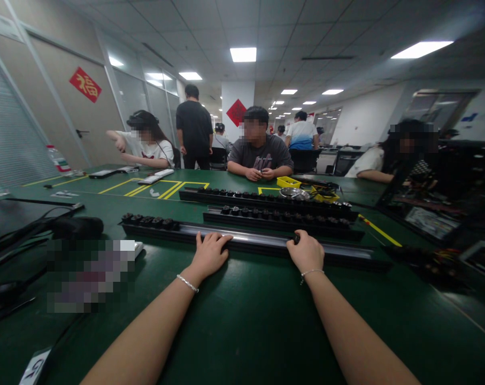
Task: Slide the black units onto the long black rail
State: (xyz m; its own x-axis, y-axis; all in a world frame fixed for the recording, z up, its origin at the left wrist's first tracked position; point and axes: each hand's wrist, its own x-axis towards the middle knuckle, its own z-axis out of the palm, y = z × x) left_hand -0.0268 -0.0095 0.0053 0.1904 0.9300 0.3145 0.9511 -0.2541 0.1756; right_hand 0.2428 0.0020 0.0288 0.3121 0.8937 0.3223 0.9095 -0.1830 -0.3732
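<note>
The nearest long black rail (262,241) lies across the bench, with a shiny strip along its inside. Several small black knob-like parts (149,220) sit in a row at its left end. My left hand (210,252) rests on the rail's near edge, fingers apart, holding nothing I can see. Toward the rail's right half, my right hand (307,252) pinches a small black part (297,238) just over the strip; its underside is hidden. Behind lie a second black rail (282,220) and a third black rail (242,200), both lined with similar parts.
On the green table (242,321), a yellow bin (288,182) and a round metal dish (294,193) stand behind the rails. Black cables (21,267) and a blurred-out flat item (93,278) lie left. A co-worker (260,147) sits opposite; others sit at both sides.
</note>
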